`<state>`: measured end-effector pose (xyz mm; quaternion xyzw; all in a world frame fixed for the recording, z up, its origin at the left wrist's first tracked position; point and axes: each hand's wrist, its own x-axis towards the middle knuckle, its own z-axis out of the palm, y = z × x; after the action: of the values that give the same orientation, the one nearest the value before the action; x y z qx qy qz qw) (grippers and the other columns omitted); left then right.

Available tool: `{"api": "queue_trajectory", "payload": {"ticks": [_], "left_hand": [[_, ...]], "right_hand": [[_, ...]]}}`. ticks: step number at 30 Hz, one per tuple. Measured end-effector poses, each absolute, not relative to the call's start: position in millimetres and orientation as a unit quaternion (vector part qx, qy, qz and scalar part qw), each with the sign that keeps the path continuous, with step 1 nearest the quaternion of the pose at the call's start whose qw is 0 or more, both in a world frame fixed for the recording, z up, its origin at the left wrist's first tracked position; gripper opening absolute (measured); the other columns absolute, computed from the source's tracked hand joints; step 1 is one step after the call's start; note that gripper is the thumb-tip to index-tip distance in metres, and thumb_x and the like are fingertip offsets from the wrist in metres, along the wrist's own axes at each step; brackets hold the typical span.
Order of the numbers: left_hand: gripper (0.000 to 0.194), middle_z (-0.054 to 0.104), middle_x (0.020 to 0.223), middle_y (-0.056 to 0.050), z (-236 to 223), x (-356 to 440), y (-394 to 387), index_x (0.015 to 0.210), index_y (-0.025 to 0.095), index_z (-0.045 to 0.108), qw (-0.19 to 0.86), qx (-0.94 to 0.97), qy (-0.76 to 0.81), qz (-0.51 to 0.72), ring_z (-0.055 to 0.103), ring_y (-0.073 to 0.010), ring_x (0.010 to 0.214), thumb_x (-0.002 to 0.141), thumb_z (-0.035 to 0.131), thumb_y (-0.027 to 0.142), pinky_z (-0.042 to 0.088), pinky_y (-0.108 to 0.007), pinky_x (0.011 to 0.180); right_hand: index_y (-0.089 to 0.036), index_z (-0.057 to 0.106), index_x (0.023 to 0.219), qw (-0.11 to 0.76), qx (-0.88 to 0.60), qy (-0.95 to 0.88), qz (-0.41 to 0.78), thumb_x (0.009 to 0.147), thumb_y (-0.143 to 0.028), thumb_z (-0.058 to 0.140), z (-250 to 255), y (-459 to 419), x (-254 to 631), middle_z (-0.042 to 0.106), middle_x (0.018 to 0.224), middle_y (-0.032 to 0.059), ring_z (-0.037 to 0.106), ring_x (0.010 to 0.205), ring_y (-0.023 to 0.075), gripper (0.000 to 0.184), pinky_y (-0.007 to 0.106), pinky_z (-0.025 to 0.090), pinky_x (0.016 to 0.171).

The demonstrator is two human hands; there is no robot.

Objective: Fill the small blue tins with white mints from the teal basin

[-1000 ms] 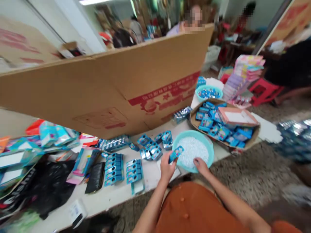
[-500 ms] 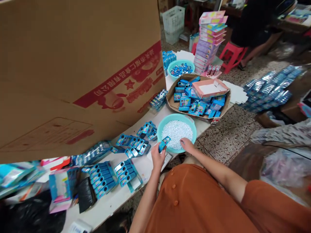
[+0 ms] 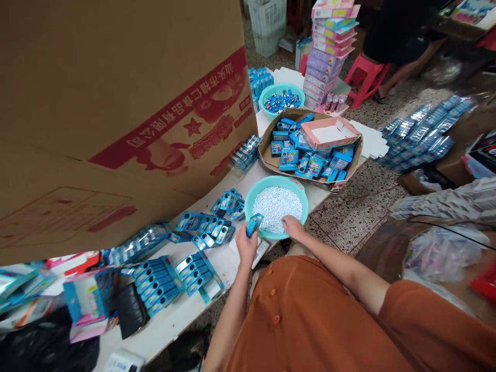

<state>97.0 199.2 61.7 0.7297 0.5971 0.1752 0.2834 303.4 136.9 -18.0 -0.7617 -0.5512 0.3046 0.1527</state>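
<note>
My left hand (image 3: pixel 247 246) is closed round a small blue box (image 3: pixel 253 224), held tilted at the near rim of a teal bowl (image 3: pixel 297 187) filled with small white pellets (image 3: pixel 277 203). My right hand (image 3: pixel 292 227) rests inside the bowl's near edge with its fingers curled down into the pellets; what they pinch is hidden. Left of the bowl lie several loose blue boxes (image 3: pixel 217 219) on the white table (image 3: pixel 178 315).
A large cardboard sheet (image 3: pixel 116 103) stands along the table's far side. A cardboard tray (image 3: pixel 267 150) of blue boxes with a pink-edged lid (image 3: pixel 329 133), a second teal bowl (image 3: pixel 281 98), rows of blue boxes (image 3: pixel 170 279), a black pouch (image 3: pixel 129 310) and a stack of pastel cartons (image 3: pixel 329 46) surround me. Someone sits beyond a red stool (image 3: pixel 364 72).
The view has swung down and right, away from the people behind the cardboard. My left hand keeps the blue box at the bowl; my right hand has stayed in the pellets.
</note>
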Motion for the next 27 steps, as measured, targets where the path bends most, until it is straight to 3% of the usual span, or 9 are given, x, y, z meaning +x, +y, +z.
{"api": "queue_trajectory", "payload": {"ticks": [5,9,15,27], "left_hand": [[0.038,0.062,0.098,-0.004,72,102,186,0.109,0.018,0.052,0.328,0.671,0.608,0.269,0.058,-0.0184,0.090,0.080,0.056,0.042,0.045,-0.027,0.081],[0.038,0.063,0.090,-0.002,71,104,182,0.106,0.018,0.054,0.333,0.660,0.627,0.244,0.058,-0.0171,0.083,0.078,0.059,0.043,0.045,-0.025,0.076],[0.041,0.064,0.100,-0.006,72,102,184,0.115,0.019,0.053,0.281,0.700,0.618,0.220,0.058,-0.0215,0.093,0.079,0.057,0.040,0.044,-0.031,0.084],[0.035,0.067,0.093,-0.008,72,97,185,0.112,0.019,0.056,0.246,0.755,0.578,0.190,0.060,-0.0237,0.089,0.081,0.055,0.036,0.043,-0.034,0.081]], "right_hand": [[-0.019,0.062,0.099,0.154,-0.755,-0.556,0.310,0.086,-0.018,0.043,-16,137,304,0.063,0.102,0.0071,0.053,0.097,0.0179,0.022,0.027,0.037,0.084],[-0.019,0.062,0.098,0.143,-0.757,-0.560,0.305,0.087,-0.019,0.042,-12,136,304,0.063,0.100,0.0069,0.053,0.095,0.0180,0.023,0.027,0.037,0.082],[-0.019,0.062,0.098,0.135,-0.752,-0.572,0.298,0.086,-0.019,0.042,-9,136,303,0.063,0.098,0.0069,0.053,0.094,0.0181,0.023,0.027,0.037,0.081],[-0.021,0.061,0.102,0.085,-0.763,-0.569,0.295,0.088,-0.022,0.041,-5,137,301,0.063,0.103,0.0052,0.053,0.097,0.0169,0.025,0.025,0.037,0.080]]}}
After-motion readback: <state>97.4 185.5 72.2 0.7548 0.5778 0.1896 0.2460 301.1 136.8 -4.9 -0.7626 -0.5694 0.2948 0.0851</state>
